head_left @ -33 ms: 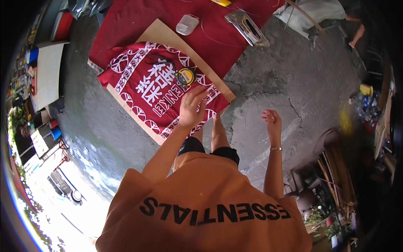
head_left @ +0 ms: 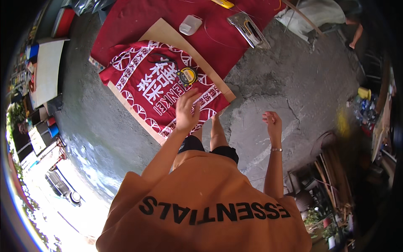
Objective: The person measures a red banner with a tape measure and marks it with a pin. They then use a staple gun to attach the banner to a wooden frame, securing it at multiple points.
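Observation:
A red cloth with white printed patterns and lettering point(head_left: 136, 90) lies over a flat brown board point(head_left: 210, 75). Resting on the cloth is a round yellow and black tape measure point(head_left: 187, 76), with a dark cord beside it. My left hand point(head_left: 187, 112) is over the cloth's near part, just below the tape measure, fingers stretched out and holding nothing; whether it touches the cloth I cannot tell. Off to the right, above the grey floor, my right hand point(head_left: 273, 122) hangs in the air. Its fingers are loosely bent, with nothing visible in them.
Beyond the board spreads a dark red covering point(head_left: 138, 23). On it are a translucent plastic box point(head_left: 190, 25), a silver metal tool point(head_left: 248, 31) and a yellow-handled tool point(head_left: 222, 3). A white sack point(head_left: 312, 19) lies at the far right; wooden strips point(head_left: 331, 178) stand at the near right.
My left hand has shifted slightly toward me and to the left, away from the tape measure. My right hand has hardly moved.

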Motion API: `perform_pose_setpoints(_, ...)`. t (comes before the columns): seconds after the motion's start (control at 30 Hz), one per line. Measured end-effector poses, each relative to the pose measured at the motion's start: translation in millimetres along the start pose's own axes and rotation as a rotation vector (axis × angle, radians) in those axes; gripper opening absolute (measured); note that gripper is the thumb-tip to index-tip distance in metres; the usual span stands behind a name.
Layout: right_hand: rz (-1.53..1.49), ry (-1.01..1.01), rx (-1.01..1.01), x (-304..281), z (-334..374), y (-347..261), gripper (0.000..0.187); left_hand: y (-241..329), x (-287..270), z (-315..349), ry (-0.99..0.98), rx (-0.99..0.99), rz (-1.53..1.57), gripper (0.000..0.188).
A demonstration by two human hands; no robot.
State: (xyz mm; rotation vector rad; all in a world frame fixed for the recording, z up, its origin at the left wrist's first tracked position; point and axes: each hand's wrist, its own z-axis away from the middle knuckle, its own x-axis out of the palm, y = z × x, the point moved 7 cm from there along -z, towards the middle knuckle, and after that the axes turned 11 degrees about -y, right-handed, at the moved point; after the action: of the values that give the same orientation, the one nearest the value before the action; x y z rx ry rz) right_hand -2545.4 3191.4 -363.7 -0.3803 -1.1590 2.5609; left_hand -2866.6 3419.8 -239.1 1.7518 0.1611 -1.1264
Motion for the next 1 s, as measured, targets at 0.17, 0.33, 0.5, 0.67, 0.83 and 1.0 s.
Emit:
perform_pose_setpoints(0.17, 0.175, -0.006, -0.122, 4.1, -12.4, -42.1, 0.028, -74.2, -59.5, 134.1, 0.347, -0.466, -0.100, 0.022)
perform_pose_setpoints(0.33, 0.409, -0.164, -0.275, 111.9, -33.4, -125.2, 0.033, -145.7, -73.8, 279.8, 0.626, -1.052, 0.135, 0.029)
perform_pose_setpoints(0.5, 0.975, -0.240, -0.836, 245.1, -19.0, -213.6, 0.074, -161.6, -57.3, 305.7, 0.643, -1.057, 0.416, 0.029)
perform_pose_setpoints(0.67, 1.371, -0.359, -0.864, 323.6, -38.1, -243.4, 0.092, -166.3, -58.3, 276.1, 0.705, -1.020, 0.478, 0.030)
perform_pose_setpoints(0.83, 1.099, -0.300, -0.667, 302.0, -70.4, -271.9, 0.069, -169.1, -50.0, 284.9, 0.714, -1.051, 0.575, 0.035)
perform_pose_setpoints(1.0, 1.244, -0.034, -0.606, 246.4, -126.6, -303.3, 0.069, -158.5, -1.6, 325.2, 0.762, -1.189, 1.041, 0.047)
